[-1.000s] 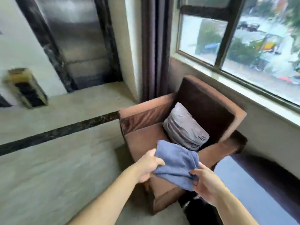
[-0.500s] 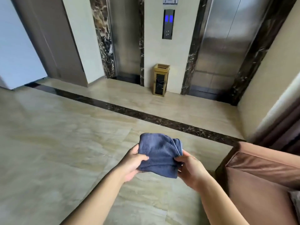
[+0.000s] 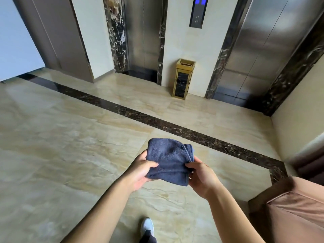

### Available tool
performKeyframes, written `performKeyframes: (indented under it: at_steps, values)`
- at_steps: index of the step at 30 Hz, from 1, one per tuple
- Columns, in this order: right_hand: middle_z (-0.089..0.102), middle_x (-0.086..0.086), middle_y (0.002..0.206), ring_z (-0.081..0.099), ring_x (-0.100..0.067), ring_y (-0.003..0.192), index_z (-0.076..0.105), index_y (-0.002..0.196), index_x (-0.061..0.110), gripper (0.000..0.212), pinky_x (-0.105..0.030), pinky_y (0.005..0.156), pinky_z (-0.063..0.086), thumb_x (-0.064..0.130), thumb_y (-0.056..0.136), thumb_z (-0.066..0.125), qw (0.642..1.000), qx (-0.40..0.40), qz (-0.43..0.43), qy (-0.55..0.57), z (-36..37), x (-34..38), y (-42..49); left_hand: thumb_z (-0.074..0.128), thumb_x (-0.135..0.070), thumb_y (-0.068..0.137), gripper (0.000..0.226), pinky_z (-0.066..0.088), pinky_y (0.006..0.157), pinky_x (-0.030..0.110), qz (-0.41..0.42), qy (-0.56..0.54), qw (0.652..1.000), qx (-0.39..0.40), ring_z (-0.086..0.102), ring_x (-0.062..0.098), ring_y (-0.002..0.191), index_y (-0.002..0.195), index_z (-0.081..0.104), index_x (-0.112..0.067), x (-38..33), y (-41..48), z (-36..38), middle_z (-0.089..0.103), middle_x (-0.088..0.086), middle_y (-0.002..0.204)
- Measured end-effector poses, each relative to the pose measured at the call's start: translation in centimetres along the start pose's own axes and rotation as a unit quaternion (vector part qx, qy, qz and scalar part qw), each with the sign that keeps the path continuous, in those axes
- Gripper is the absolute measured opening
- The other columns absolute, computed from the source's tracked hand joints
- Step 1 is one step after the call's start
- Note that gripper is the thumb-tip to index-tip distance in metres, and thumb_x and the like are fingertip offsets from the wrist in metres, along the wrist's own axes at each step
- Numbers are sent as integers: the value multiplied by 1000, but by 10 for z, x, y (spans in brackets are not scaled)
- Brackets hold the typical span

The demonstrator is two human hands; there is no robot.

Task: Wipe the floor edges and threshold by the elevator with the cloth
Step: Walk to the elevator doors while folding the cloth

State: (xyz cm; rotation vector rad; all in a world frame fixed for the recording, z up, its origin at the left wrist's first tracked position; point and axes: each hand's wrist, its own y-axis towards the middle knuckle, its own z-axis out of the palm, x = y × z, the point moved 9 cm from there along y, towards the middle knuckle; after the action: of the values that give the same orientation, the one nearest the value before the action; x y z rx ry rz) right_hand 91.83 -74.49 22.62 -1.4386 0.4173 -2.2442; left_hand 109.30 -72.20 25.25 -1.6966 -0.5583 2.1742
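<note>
- The marble floor (image 3: pixel 70 155) fills most of the view, beige and glossy, with a dark veined border strip (image 3: pixel 157 122) that runs slantwise across it between the person and the gold bin.
- The right elevator door (image 3: pixel 259 50) is brushed steel in a dark marble frame, just right of the gold bin; it is shut, and its dark threshold (image 3: pixel 233 99) meets the floor at its foot.
- The left elevator door (image 3: pixel 143 35) stands left of the gold bin, also steel and shut, framed in the same dark stone.
- A brown armchair (image 3: pixel 294 213) shows in part, well to the right of the gold bin and much nearer the camera.
- The call panel (image 3: pixel 197 13) is on the wall straight above the gold bin, with a blue lit display at its top.
- The gold bin (image 3: pixel 183 79) stands upright against the wall between the two elevators, with a black marbled front panel.
- The cloth (image 3: pixel 169 160), dark blue and folded into a thick pad, is held in the air well in front of the gold bin, above the floor and on the near side of the border strip.
- The left hand (image 3: pixel 142 170) grips the cloth's left edge, thumb on top and fingers beneath.
- The right hand (image 3: pixel 201 178) pinches the cloth's right edge between its fingertips.
- A light shoe (image 3: pixel 147 227) rests on the floor below the hands, far nearer than the gold bin.
</note>
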Motion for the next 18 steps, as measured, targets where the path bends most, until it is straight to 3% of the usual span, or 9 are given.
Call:
performKeyframes:
  at_steps: [4, 10, 13, 18]
  values:
    - [67, -11, 97, 58, -24, 81, 74, 105, 16, 45, -35, 75, 45, -7, 85, 40, 1000, 10, 17, -8, 41, 36, 103, 48, 7, 89, 41, 54, 57, 30, -17, -18, 1000, -12, 66, 25, 83, 114, 58, -23, -60, 87, -31, 68, 8, 102]
    - [66, -8, 89, 55, -22, 76, 74, 105, 16, 44, -32, 67, 40, -6, 85, 41, 997, 40, 38, -45, 105, 84, 216, 50, 5, 90, 44, 55, 68, 36, -20, -32, 999, -20, 68, 24, 89, 118, 58, -27, -131, 181, -87, 69, 5, 109]
    - [67, -8, 94, 54, -24, 84, 74, 108, 17, 46, -34, 73, 39, -5, 84, 41, 996, 53, 41, -50, 127, 104, 275, 51, 5, 90, 42, 54, 65, 33, -30, -60, 998, -17, 69, 21, 83, 117, 59, -26, -154, 237, -106, 70, 4, 105]
    - [71, -3, 86, 57, -20, 75, 74, 106, 20, 47, -31, 68, 42, -6, 85, 41, 997, 27, 46, -49, 160, 131, 399, 51, 5, 89, 43, 53, 55, 28, -46, -85, 995, -12, 67, 20, 78, 117, 60, -25, -200, 360, -141, 69, 5, 101]
